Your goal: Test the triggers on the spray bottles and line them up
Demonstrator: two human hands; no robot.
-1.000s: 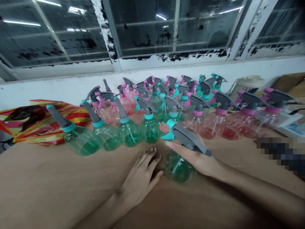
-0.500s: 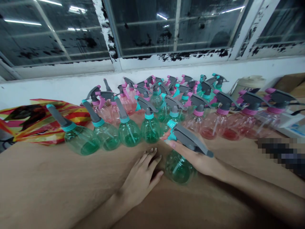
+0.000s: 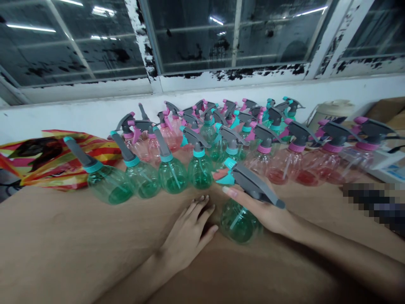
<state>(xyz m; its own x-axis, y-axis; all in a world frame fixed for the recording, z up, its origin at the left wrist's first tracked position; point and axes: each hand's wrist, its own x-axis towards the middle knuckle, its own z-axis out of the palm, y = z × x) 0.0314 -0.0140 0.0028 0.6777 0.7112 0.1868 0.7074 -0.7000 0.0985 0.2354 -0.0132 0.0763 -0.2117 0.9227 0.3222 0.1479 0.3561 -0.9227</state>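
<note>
My right hand [image 3: 265,211] is wrapped round the neck of a green spray bottle [image 3: 238,223] with a grey head and a turquoise nozzle and trigger. Some of its fingers are hidden behind the spray head; a fingertip shows by the trigger. The bottle is upright and has green liquid low inside it. Just left of it, my left hand [image 3: 190,236] lies flat on the wooden table [image 3: 79,249], fingers outstretched and holding nothing. Beyond my hands stands a front row of green bottles [image 3: 172,174] and pink bottles [image 3: 286,166].
More spray bottles with pink and turquoise nozzles crowd behind the front row. A red and yellow plastic bag [image 3: 63,162] lies at the left. At the back right are a whitish tub [image 3: 333,112] and a cardboard box [image 3: 387,112]. Windows [image 3: 196,38] rise behind the table.
The trigger on the held bottle now sticks out further to the left than before. Both hands and the other bottles keep nearly the same places.
</note>
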